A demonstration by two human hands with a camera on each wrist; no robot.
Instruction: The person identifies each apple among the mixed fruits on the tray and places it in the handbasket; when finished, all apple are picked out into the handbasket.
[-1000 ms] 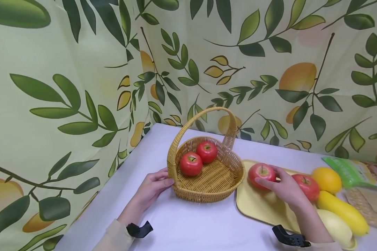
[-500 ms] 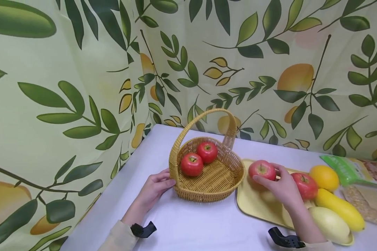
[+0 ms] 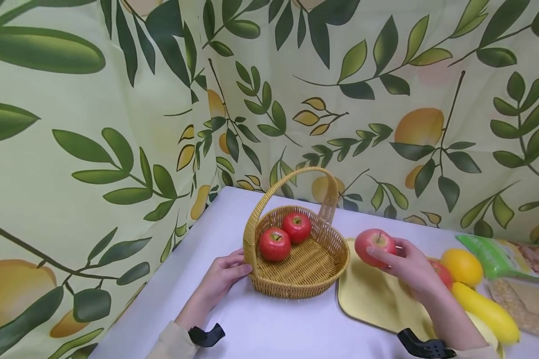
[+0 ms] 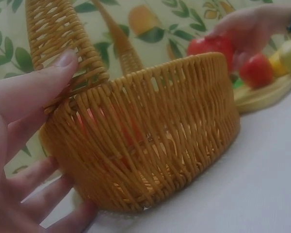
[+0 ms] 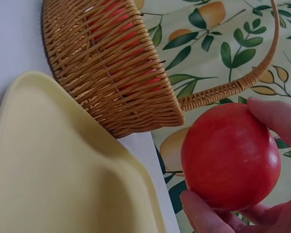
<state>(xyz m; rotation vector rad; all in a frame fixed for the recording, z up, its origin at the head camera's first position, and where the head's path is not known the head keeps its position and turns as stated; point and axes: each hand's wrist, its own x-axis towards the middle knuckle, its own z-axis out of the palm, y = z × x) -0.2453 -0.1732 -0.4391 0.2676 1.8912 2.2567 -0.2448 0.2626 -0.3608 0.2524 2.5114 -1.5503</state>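
My right hand (image 3: 415, 269) holds a red apple (image 3: 374, 247) between thumb and fingers, raised over the left part of the yellow tray (image 3: 359, 304). In the right wrist view, the held apple (image 5: 230, 158) hangs apart from the tray. My left hand (image 3: 224, 276) rests against the left side of a wicker basket (image 3: 292, 289). In the left wrist view, its thumb lies by the base of the handle (image 4: 70, 43), and its fairly straight fingers touch the woven side. Two red apples, a front one (image 3: 275, 245) and a rear one (image 3: 296, 228), sit in the basket's left half.
On the tray's right side lie another red apple (image 3: 442, 274), partly hidden by my hand, an orange (image 3: 461, 267), a long yellow fruit (image 3: 487, 309) and a pale yellow one (image 3: 482, 329). Packaged bags (image 3: 507, 257) lie farther right. A leaf-printed cloth (image 3: 364, 99) hangs behind the table.
My right hand has lifted the apple up off the tray and now carries it slightly higher. The left hand stays at the basket. The head view has tilted up a little.
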